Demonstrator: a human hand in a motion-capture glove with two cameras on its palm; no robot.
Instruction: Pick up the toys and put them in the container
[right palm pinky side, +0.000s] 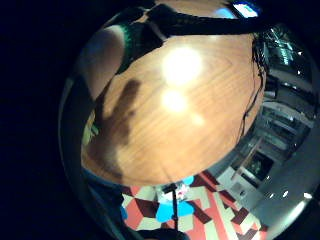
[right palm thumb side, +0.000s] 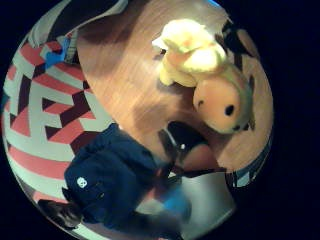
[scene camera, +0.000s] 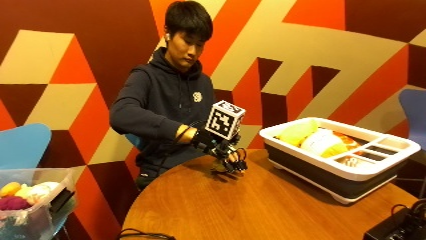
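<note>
From where I stand, the gloved right hand (scene camera: 223, 152) hangs empty, fingers slack, container (scene camera: 313, 165) at three o'clock; the plush toy (right palm thumb side: 207, 75) looks soft and light, best grasped around its body.

Your gloved right hand (scene camera: 225, 155) is hiding plush turtle (right palm thumb side: 210, 75) from outside view; finger curl is staying unclear. Frame edge is cropping clear bin (scene camera: 33, 205).

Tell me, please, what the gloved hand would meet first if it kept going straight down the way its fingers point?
Probably the table: the gloved hand points down at bare wood. The toy lies close beside it, though depth is unclear.
</note>
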